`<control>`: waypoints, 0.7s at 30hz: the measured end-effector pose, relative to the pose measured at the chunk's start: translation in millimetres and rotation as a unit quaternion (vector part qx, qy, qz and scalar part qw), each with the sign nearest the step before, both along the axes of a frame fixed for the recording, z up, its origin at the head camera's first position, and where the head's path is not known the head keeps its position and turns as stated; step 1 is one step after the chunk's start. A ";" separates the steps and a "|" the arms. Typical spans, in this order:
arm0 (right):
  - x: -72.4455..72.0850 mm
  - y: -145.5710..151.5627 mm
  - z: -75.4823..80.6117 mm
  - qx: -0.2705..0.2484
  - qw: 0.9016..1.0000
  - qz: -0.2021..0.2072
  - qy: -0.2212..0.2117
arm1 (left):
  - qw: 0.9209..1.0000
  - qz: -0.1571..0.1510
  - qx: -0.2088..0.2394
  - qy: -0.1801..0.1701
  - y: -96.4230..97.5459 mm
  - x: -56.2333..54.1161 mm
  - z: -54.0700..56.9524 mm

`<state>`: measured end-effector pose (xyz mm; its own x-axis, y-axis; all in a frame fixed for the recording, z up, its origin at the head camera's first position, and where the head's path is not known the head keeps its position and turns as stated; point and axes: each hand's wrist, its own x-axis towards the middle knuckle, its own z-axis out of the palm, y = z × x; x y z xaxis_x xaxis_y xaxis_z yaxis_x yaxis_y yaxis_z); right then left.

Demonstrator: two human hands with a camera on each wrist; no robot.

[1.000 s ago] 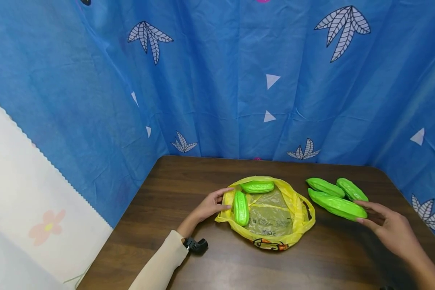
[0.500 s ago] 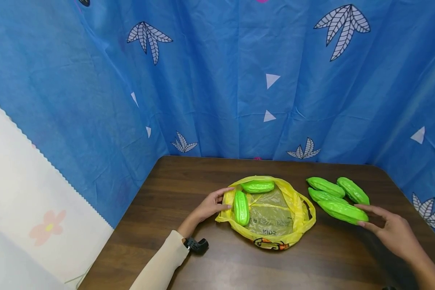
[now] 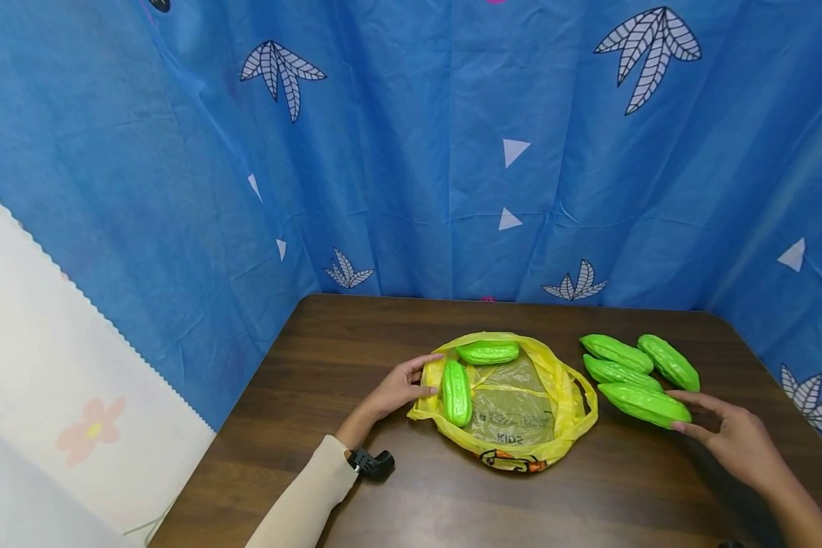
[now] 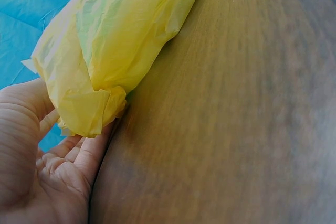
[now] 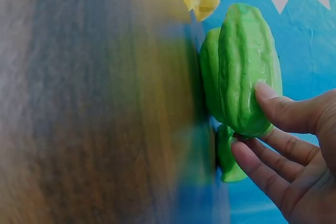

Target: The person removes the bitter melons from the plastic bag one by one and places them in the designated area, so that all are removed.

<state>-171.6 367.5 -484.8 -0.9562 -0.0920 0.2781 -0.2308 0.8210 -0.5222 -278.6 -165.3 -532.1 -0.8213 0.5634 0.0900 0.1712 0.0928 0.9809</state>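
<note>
In the head view a yellow plastic bag [image 3: 520,449] lies with its mouth spread wide on the table. Two green ridged gourds, one upright in the view [image 3: 457,393] and one crosswise [image 3: 488,352], are inside it. My left hand [image 3: 397,388] holds the bag's left edge, thumb and fingers on either side of the bunched plastic [image 4: 86,111]. On the right, my right hand [image 3: 733,438] pinches another gourd [image 3: 645,404] by its near end. The right wrist view shows the thumb on top of this gourd [image 5: 249,72] and the fingers beneath it.
Behind the pinched gourd lie three more, a middle gourd [image 3: 619,372], a back gourd [image 3: 616,352] and a right gourd [image 3: 669,362]. The brown wooden table [image 3: 356,335] ends at a blue patterned curtain [image 3: 411,190]. A white cloth [image 3: 55,365] hangs at left.
The gourd in my right hand has shifted toward the front and away from the gourd behind it, which now shows more fully. My left hand and the bag stay in place.
</note>
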 end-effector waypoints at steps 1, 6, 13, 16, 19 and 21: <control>-0.3 0.7 -0.7 -0.001 1.000 0.000 -0.006 | 1.000 0.000 0.000 0.000 -0.1 0.0 0.1; -1.2 3.0 -3.9 -0.019 0.999 0.002 -0.039 | 1.000 -0.002 0.000 0.002 -0.5 0.3 0.6; -3.3 6.5 -7.5 -0.045 0.997 -0.007 -0.068 | 1.000 -0.006 0.005 -0.001 -0.3 0.0 -1.4; -4.5 8.1 -8.9 -0.050 0.995 -0.011 -0.083 | 1.000 -0.006 0.008 -0.005 -0.2 -0.7 -2.3; -5.3 8.8 -10.8 -0.055 0.994 -0.013 -0.095 | 1.000 -0.006 0.011 -0.008 -0.3 -1.3 -2.9; -6.0 9.0 -11.7 -0.056 0.993 -0.013 -0.099 | 1.000 -0.006 0.013 -0.008 -0.4 -1.3 -2.9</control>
